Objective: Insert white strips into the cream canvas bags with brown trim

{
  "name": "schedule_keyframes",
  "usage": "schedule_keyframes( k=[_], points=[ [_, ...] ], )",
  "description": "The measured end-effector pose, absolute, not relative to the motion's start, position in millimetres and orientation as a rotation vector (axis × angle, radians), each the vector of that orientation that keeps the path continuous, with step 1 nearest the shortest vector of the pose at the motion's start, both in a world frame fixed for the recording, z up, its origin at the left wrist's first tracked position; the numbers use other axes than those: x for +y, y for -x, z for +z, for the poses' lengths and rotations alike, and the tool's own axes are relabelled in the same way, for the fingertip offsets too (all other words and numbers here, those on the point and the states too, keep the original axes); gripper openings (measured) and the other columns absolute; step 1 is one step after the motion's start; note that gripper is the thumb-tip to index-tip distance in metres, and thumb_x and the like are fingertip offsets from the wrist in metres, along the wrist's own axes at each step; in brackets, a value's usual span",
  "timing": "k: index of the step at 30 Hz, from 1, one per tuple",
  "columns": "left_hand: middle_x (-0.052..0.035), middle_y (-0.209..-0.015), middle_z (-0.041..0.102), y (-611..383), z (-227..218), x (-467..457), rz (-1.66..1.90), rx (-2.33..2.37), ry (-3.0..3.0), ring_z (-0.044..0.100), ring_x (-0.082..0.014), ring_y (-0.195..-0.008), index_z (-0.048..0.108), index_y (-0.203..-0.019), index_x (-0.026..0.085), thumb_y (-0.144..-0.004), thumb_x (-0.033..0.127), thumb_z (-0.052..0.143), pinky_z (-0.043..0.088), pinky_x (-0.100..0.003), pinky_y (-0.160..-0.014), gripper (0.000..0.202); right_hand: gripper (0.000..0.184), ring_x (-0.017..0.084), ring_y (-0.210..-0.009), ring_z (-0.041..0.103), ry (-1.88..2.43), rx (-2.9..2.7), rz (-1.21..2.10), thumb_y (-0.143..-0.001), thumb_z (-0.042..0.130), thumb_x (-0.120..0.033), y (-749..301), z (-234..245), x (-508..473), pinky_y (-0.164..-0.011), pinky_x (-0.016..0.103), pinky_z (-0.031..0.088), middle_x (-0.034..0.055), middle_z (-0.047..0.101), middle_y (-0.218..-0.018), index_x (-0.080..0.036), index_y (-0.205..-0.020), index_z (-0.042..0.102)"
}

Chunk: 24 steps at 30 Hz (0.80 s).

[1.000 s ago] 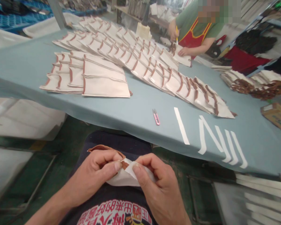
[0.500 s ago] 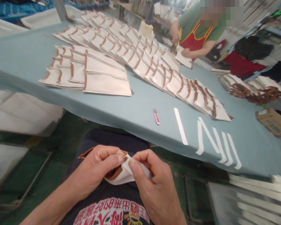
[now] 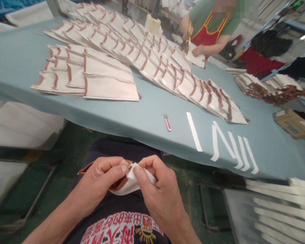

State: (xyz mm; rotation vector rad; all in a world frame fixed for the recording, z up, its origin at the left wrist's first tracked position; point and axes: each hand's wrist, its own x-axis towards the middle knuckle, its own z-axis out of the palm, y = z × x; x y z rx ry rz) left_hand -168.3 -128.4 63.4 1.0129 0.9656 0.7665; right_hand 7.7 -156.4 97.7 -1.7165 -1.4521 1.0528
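Over my lap, both hands pinch one small cream-coloured piece with a brown leather edge (image 3: 125, 184). My left hand (image 3: 100, 181) grips the brown-edged side, thumb and fingers closed on it. My right hand (image 3: 157, 189) pinches the white corner of the same piece between thumb and forefinger. Most of the piece is hidden under my fingers. The blue-grey table (image 3: 152, 115) stands just beyond my knees.
Rows of overlapping cream pieces with brown strips (image 3: 112, 64) cover the table. Pink thread snips (image 3: 167, 122) and several white strips (image 3: 228, 145) lie near the front edge. Across the table a person in a red apron (image 3: 208, 30) handles a piece. A cardboard box (image 3: 289, 123) sits right.
My hands have drawn slightly closer together and folded the piece tighter. The view has tilted a little, shifting the table left and up.
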Motion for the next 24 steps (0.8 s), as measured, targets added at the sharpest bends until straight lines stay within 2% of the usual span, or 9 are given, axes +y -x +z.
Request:
schedule_keyframes(
  k=[8,12,15,20,24],
  points=[
    [0.0063,-0.055,0.041,167.4,61.7,-127.1,0.812,1.048,-1.062,0.031,-0.0104,-0.052,0.058,-0.060,0.020,-0.094,0.051,0.070,0.027,-0.022,-0.048,0.047,0.021,0.015,-0.052,0.055,1.729,-1.468,1.027,-0.097,0.064,-0.043,-7.6,92.2,-150.3,-0.053,0.026,0.035,-0.0041,0.063,-0.060,-0.025,-0.087,0.068],
    [0.0006,-0.066,0.067,162.8,73.8,-125.8,0.752,1.137,-1.150,0.053,-0.0136,-0.058,0.076,-0.076,0.018,-0.088,0.046,0.074,0.042,-0.021,-0.054,0.030,0.020,0.016,-0.054,0.057,1.733,-1.473,1.046,-0.096,0.064,-0.043,-9.6,88.5,-148.2,-0.054,0.027,0.035,-0.0037,0.064,-0.061,-0.025,-0.088,0.069],
    [-0.0027,-0.073,0.077,157.3,77.4,-127.5,0.764,1.260,-1.290,0.066,-0.0183,-0.066,0.078,-0.077,0.019,-0.087,0.040,0.067,0.053,-0.024,-0.060,0.026,0.020,0.017,-0.056,0.059,1.716,-1.453,1.089,-0.096,0.064,-0.043,-11.7,84.1,-147.0,-0.055,0.027,0.036,-0.0031,0.066,-0.063,-0.025,-0.089,0.068],
    [0.0016,-0.071,0.077,147.5,74.4,-133.7,0.863,1.347,-1.510,0.071,-0.0172,-0.063,0.075,-0.075,0.022,-0.090,0.029,0.057,0.053,-0.022,-0.059,0.025,0.020,0.017,-0.057,0.060,1.650,-1.372,1.227,-0.094,0.065,-0.043,-14.2,77.3,-145.1,-0.056,0.027,0.037,-0.0031,0.067,-0.065,-0.025,-0.087,0.064],
    [0.0048,-0.066,0.074,140.6,70.4,-139.3,0.946,1.400,-1.705,0.068,-0.0131,-0.055,0.074,-0.073,0.021,-0.087,0.021,0.053,0.048,-0.021,-0.056,0.025,0.024,0.017,-0.057,0.057,1.608,-1.270,1.296,-0.092,0.060,-0.046,-12.3,69.9,-143.1,-0.056,0.028,0.036,-0.0032,0.063,-0.065,-0.025,-0.080,0.058]
  ],
)
